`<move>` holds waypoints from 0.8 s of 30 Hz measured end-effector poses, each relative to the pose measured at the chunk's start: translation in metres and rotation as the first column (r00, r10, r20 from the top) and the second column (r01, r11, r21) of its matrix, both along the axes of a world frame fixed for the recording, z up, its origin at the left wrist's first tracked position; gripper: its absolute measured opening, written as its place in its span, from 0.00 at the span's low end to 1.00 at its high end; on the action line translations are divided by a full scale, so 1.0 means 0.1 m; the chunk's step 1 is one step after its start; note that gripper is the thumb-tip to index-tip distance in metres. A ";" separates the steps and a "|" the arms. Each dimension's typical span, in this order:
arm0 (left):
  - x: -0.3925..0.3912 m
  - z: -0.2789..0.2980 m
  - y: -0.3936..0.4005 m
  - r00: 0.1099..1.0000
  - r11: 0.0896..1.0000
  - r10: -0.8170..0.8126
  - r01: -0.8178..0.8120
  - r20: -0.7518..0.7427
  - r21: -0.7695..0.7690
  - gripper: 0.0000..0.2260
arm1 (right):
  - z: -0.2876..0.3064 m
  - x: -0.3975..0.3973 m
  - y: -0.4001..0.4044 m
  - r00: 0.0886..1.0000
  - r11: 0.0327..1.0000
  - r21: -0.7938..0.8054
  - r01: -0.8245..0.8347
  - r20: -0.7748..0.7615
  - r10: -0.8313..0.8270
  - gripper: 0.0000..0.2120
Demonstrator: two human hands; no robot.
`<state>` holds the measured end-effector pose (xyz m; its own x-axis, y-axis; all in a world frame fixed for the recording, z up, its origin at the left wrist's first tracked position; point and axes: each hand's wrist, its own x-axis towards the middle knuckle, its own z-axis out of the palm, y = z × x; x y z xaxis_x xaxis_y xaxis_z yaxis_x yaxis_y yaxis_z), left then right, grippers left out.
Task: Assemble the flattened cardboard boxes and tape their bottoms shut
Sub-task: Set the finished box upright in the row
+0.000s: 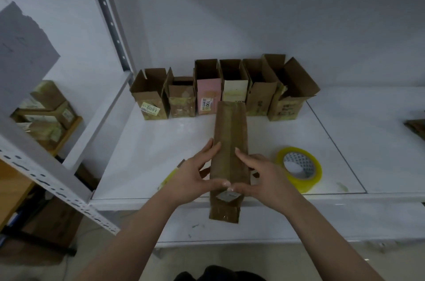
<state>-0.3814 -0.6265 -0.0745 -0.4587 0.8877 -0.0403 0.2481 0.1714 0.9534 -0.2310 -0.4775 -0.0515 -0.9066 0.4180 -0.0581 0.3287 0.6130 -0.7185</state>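
Note:
A narrow brown cardboard box (230, 133) stands bottom-up on the white shelf (147, 147), its closed flaps meeting in a long middle seam. My left hand (195, 177) clasps its left side, thumb pressed on the near end of the seam. My right hand (262, 177) clasps the right side, its thumb touching the left one. A flap with a grey label (226, 196) hangs over the shelf's front edge. A roll of yellowish clear tape (299, 169) lies flat just right of my right hand.
Several opened boxes (223, 89) stand in a row at the back of the shelf, flaps up. A yellow-tinted strip (169, 177) lies under my left wrist. A perforated metal upright (53, 186) crosses the left; taped boxes (46, 112) are stacked beyond it. Something brown (417, 128) sits at the right edge.

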 end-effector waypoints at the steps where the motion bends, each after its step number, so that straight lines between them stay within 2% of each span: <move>1: 0.00 -0.02 -0.02 0.999 0.999 -0.035 0.035 -0.013 -0.003 0.41 | 0.00 0.00 -0.01 1.000 1.000 0.006 -0.010 0.009 0.010 0.47; 5: 0.03 0.00 -0.04 0.993 0.998 -0.053 0.051 -0.105 -0.020 0.40 | -0.01 -0.03 -0.04 0.999 0.995 0.087 -0.044 0.027 0.042 0.43; 7: 0.07 0.01 -0.06 0.982 0.999 -0.015 0.007 -0.190 -0.046 0.42 | 0.01 -0.03 -0.04 0.998 0.990 0.133 -0.049 0.040 0.044 0.41; 9: 0.14 0.01 -0.12 0.958 0.985 0.113 -0.143 -0.263 -0.097 0.45 | 0.01 -0.02 -0.06 0.998 0.985 0.168 -0.043 0.046 0.035 0.42; 10: 0.18 0.00 -0.15 0.929 0.962 0.198 -0.245 -0.312 -0.119 0.43 | 0.01 -0.02 -0.06 0.999 0.983 0.181 -0.035 0.043 0.028 0.41; 12: 0.24 -0.02 -0.22 0.842 0.923 0.295 -0.373 -0.453 -0.094 0.31 | -0.01 -0.01 -0.07 0.999 0.981 0.193 -0.022 0.033 0.016 0.41; 15: 0.31 -0.05 -0.26 0.744 0.926 0.308 -0.378 -0.593 0.007 0.12 | -0.02 -0.01 -0.09 1.000 0.983 0.184 -0.005 0.022 0.001 0.41; 18: 0.35 -0.05 -0.25 0.695 0.919 0.303 -0.394 -0.652 0.006 0.08 | -0.01 -0.01 -0.11 0.999 0.982 0.188 0.017 0.025 -0.023 0.41; 21: 0.34 -0.06 -0.28 0.739 0.930 0.291 -0.367 -0.608 -0.001 0.06 | 0.01 0.00 -0.12 0.999 0.981 0.191 0.022 0.037 -0.030 0.41; 24: 0.28 -0.03 -0.39 0.856 0.969 0.210 -0.246 -0.473 -0.015 0.03 | 0.02 0.00 -0.11 0.998 0.978 0.207 0.026 0.056 -0.038 0.40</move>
